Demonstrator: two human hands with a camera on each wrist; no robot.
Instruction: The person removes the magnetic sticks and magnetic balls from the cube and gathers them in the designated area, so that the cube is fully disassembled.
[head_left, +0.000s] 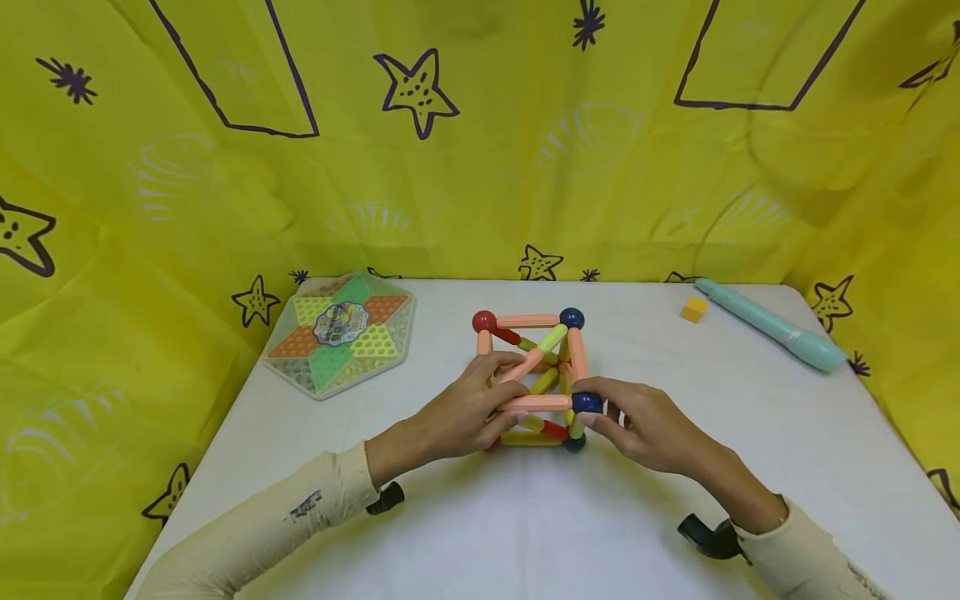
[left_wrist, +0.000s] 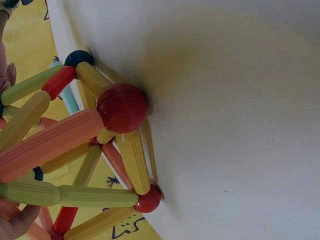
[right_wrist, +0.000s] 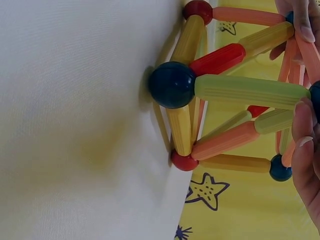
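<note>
Magnetic rod-and-ball frame (head_left: 545, 382): boxlike, diagonally braced, multicoloured | left hand (head_left: 467, 408): pinching salmon rod (head_left: 543, 403) | right hand (head_left: 654, 423): pinching dark-blue ball (head_left: 587, 402)

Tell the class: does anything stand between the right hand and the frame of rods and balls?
Nothing visible does: the right hand grips the frame's near blue ball. The orange-yellow cube lies farther back, off to the right.

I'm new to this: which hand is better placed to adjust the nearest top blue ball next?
Probably the right hand: it pinches that blue ball, while the left hand holds the other end of the adjoining pink rod.
</note>
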